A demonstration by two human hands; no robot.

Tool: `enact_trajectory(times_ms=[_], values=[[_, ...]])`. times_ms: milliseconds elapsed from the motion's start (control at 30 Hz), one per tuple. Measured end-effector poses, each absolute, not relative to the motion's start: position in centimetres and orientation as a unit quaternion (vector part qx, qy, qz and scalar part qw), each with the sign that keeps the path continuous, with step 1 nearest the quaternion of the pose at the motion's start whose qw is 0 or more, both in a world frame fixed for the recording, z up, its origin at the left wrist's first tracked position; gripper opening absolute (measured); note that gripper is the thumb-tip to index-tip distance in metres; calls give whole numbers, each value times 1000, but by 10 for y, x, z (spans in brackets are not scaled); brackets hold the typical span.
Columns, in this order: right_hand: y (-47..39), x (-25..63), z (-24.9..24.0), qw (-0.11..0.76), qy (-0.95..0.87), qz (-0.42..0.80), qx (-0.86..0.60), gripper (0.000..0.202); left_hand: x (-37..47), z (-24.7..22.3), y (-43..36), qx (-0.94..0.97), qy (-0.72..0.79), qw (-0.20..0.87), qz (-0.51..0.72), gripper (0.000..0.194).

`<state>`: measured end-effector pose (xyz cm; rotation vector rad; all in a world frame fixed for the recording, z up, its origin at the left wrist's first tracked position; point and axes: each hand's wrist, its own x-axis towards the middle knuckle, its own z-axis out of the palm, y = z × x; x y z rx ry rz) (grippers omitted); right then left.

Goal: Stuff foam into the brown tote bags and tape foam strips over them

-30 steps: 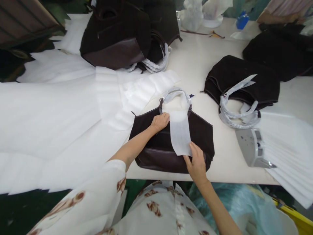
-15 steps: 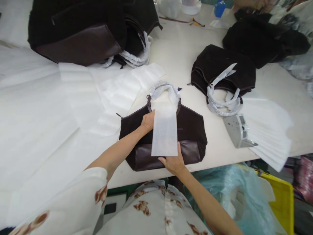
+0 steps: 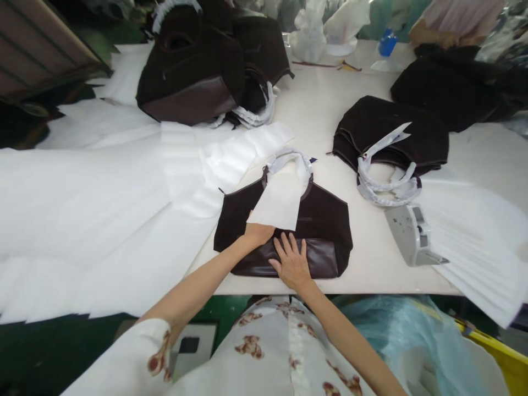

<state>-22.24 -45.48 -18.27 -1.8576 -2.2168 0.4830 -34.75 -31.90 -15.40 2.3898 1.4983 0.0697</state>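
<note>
A dark brown handbag (image 3: 325,220) with a shiny leather lower panel lies flat on the table before me. White wrapping covers its handle (image 3: 289,155). From the handle a white sheet strip (image 3: 278,203) hangs down over the bag's front. My left hand (image 3: 259,233) is at the strip's lower end, its fingers mostly hidden beneath the sheet, so its grip cannot be made out. Flat on the leather panel rests my right hand (image 3: 293,267), fingers spread, holding nothing.
Stacked dark bags (image 3: 193,71) stand at the back left beside layered white sheets (image 3: 94,192). On the right are another dark bag (image 3: 396,129), a grey tape dispenser (image 3: 406,234) and fanned white sheets (image 3: 474,231). A person's hands (image 3: 449,39) appear at the far right.
The strip's lower end has moved up and tilted left. My left hand has slid down toward the leather panel. My right hand has come off the strip's end and spread flat. The view has shifted.
</note>
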Motion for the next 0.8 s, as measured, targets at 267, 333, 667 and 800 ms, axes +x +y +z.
enact_trajectory(times_ms=[267, 333, 667, 800], values=[[-456, -184, -178, 200, -790, 117, -567, 43, -339, -176, -341, 816, 571, 64, 59, 56], [-448, -164, -165, 293, -750, 67, -589, 43, -341, -182, -341, 817, 570, 45, 66, 57], [-216, -129, -47, 321, -711, 326, -535, 89, -344, -193, -340, 818, 569, 26, 85, 58], [-224, -144, -55, 237, -814, 291, -443, 29, -344, -194, -339, 817, 569, 52, 82, 59]])
